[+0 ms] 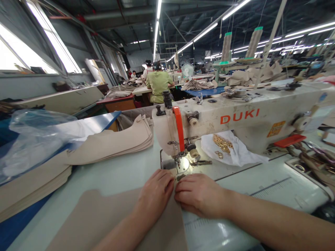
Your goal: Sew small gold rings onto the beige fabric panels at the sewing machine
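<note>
A large beige piece [104, 216] lies flat on the pale table, its narrow end reaching the needle area of a white sewing machine [209, 116]. My left hand [157, 190] rests on that piece just in front of the needle plate [184, 164], fingers bent and pressed together at its edge. Close beside it on the right, my right hand [196, 195] has its fingers curled together at the same edge. The fingertips of both hands nearly meet, and what lies between them is mostly hidden. A small dark bit shows just beyond the right fingertips.
Stacked beige pieces [112, 143] lie at the left, near a clear plastic bag [34, 139]. Behind the needle, a white cloth [235, 153] holds gold rings [222, 143]. Metal tools and a tray [309, 174] are at the right. A person in green [158, 83] sits further back.
</note>
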{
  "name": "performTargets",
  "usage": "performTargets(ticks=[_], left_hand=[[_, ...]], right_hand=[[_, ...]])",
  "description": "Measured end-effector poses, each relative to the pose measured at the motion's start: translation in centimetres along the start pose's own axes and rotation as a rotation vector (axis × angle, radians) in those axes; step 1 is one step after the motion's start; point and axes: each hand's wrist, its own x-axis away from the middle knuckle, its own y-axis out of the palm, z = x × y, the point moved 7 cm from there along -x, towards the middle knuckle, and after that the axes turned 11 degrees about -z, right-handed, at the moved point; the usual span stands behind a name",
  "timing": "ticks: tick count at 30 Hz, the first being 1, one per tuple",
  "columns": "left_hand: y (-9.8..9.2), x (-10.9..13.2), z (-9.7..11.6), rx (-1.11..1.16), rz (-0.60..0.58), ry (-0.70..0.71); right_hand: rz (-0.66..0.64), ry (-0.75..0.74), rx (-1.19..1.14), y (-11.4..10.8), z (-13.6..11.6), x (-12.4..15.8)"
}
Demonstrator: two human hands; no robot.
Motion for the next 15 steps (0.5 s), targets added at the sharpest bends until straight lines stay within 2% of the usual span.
performTargets(ticks=[6, 15], left_hand=[[-0.19, 0.40, 0.07, 0.021, 0.006, 0.027], [-0.48, 0.70, 0.38, 0.046, -0.044, 0.019]], right_hand=[[0.034, 0.110, -0.005, -0.52, 0.59, 0.01], [0.026, 0.156, 0.019, -0.06, 0.65, -0.08]])
